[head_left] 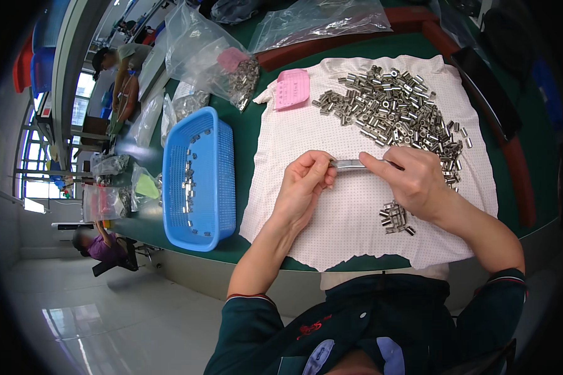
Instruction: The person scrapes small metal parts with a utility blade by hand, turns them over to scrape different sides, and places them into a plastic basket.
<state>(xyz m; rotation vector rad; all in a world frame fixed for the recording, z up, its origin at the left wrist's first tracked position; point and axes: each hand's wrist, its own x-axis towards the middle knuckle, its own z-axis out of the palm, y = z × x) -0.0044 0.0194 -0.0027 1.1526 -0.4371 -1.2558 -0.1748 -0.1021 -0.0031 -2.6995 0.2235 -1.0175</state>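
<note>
My left hand (305, 185) is closed in a pinch over the white cloth, its thumb and fingertips around a small metal piece (332, 163) that is mostly hidden. In my right hand (414, 181) is a slim silver hand tool (350, 164), gripped with the index finger stretched along it. The tool's far end meets the piece at my left fingertips. Beyond my right hand lies a big heap of short metal sleeves (400, 112). A smaller group of similar sleeves (394, 219) rests on the cloth below my right wrist.
The dotted white cloth (275, 219) covers the green table. A blue plastic basket (225, 187) holding several metal pieces stands at the left. A pink paper slip (292, 89) lies at the cloth's far edge, near a clear bag of metal parts (243, 81). Two people are farther left.
</note>
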